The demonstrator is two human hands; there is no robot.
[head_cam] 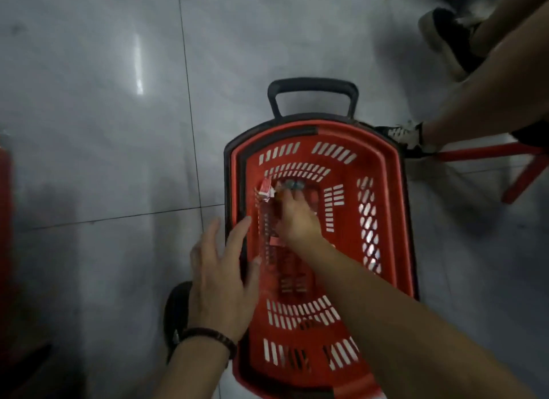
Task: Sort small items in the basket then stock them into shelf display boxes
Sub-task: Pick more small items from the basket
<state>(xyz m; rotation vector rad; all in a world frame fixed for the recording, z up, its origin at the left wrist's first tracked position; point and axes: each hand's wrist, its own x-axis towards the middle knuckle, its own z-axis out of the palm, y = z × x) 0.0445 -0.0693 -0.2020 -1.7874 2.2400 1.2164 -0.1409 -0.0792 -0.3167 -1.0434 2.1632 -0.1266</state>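
A red plastic basket with slotted walls and a black handle stands on the floor below me. A few small items lie at the far end of its bottom: a red-and-white packet and some small bluish pieces. My right hand reaches down into the basket, and its fingertips touch the items; blur and the back of the hand hide whether they hold any. My left hand hovers with spread fingers over the basket's left rim, holding nothing. A dark bead bracelet is on that wrist.
Grey glossy floor tiles surround the basket. Another person's legs and black-and-white shoes are at the upper right, next to a red stool frame. My own dark shoe is beside the basket's left side. A red object edges the far left.
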